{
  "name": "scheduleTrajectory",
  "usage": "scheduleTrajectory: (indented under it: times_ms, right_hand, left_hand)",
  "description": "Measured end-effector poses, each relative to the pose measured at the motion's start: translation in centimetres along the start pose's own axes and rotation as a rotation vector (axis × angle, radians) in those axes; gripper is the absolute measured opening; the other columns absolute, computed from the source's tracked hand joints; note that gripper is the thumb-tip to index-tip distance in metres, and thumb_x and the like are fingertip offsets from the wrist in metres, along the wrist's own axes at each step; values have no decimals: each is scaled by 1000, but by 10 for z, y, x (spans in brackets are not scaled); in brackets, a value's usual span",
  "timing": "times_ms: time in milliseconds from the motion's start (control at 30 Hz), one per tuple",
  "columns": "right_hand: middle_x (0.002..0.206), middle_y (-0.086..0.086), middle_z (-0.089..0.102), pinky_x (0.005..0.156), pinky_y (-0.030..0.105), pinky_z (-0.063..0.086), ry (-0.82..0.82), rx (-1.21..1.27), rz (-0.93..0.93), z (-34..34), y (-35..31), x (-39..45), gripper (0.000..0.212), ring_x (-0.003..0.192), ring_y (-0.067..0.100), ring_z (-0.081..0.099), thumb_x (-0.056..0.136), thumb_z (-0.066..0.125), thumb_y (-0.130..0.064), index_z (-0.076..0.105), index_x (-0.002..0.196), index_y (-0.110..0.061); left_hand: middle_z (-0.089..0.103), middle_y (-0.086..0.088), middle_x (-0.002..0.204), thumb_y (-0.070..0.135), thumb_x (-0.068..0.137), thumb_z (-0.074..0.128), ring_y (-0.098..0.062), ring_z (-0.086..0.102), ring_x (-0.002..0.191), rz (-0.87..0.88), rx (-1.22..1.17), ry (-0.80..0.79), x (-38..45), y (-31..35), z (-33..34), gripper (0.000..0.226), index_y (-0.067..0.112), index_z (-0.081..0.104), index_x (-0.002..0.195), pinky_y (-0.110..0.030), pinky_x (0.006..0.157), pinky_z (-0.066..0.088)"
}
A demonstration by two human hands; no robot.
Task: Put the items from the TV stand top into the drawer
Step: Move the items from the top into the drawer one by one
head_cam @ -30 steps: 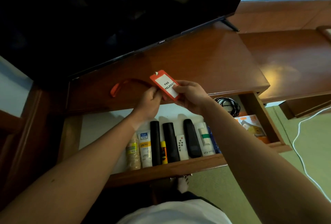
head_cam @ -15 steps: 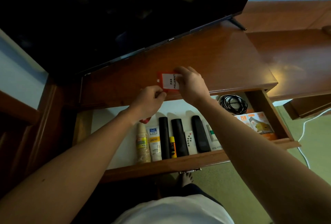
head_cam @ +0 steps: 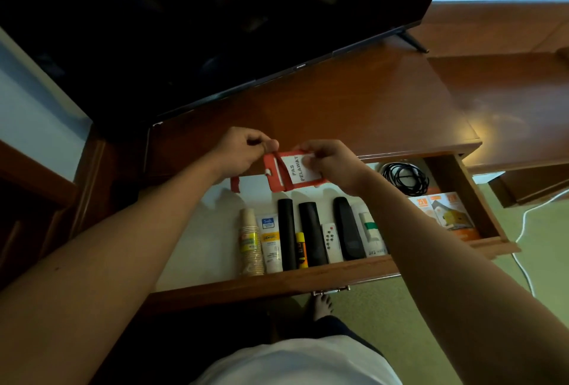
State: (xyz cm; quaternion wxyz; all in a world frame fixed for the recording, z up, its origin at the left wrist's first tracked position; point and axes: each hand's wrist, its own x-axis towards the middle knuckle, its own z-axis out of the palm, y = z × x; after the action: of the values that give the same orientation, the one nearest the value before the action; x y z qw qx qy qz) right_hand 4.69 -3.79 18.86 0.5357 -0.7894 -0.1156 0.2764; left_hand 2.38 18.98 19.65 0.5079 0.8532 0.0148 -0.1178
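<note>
- TV [head_cam: 215,24]: fills the upper left of the frame, dark, standing on the desk.
- Desk [head_cam: 354,107]: bare brown top across the middle of the frame, nothing left on it in view; probably the last item in hand.
- Drawer [head_cam: 277,284]: pulled open below the desk edge, white floor, free space at its left end and along the back.
- Row at the drawer front, centre of the frame: cups [head_cam: 250,243], tube [head_cam: 271,243], three black remotes, a small white remote [head_cam: 332,243]; coiled cable [head_cam: 405,178] and booklet [head_cam: 446,215] toward the right.
- Left hand [head_cam: 243,150]: pinched shut, thumb to forefinger, on the top corner of the badge where the strap joins.
- Right hand [head_cam: 331,162]: closed on the badge's right edge, thumb over the white card.
- Badge [head_cam: 289,173]: orange holder, card reading "PAS PELAWAT", held in the air over the back of the drawer, just in front of the desk edge.
- Strap [head_cam: 235,182]: orange, hanging from below the left hand into the drawer.
- To do well: gather the strap first, lower flat onto the free white floor at left or behind the row, avoid knocking the cups, keep the strap clear of the drawer rim so nothing snags on closing.
</note>
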Motion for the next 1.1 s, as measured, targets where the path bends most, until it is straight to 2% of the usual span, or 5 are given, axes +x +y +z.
scheduleTrajectory:
  times_ms: [167,333,567,767,1100]
  right_hand:
    - [111,16,62,68,31,56,4,503,66,11,-2,-4,30,91,24,64,101,52,-3,61,129,-5]
    - [110,17,68,84,45,60,268,664,65,23,-4,8,28,97,28,69,98,60,-5,62,126,-7]
    - [107,-1,70,70,33,63,626,-47,-133,23,0,14,20,94,17,71,97,62,-11,66,116,-18]
    - [102,-3,71,67,30,60,405,-622,-254,21,2,11,21,83,12,68,98,55,-9,67,110,-21]
    - [99,2,69,72,30,58,13,-381,-16,19,9,-1,20,88,15,69,96,58,-4,68,108,-16]
  left_hand:
    - [50,1,63,27,104,50,-7,36,49,-205,-607,-45,-5,-14,19,23,14,65,92,-20,47,29]
    - [56,1,72,16,105,46,-8,31,51,-282,-636,61,-13,-10,50,18,16,60,94,-20,45,27]
    - [67,2,85,28,102,55,-11,52,65,-179,-142,54,-20,-12,54,20,18,72,100,-27,59,39]
    - [71,8,90,31,98,61,-11,61,75,-3,305,-97,-23,-5,33,15,26,76,98,-29,65,44]
    - [70,10,101,26,93,69,-8,63,100,42,288,-91,-11,-5,8,12,25,76,104,-33,86,54]
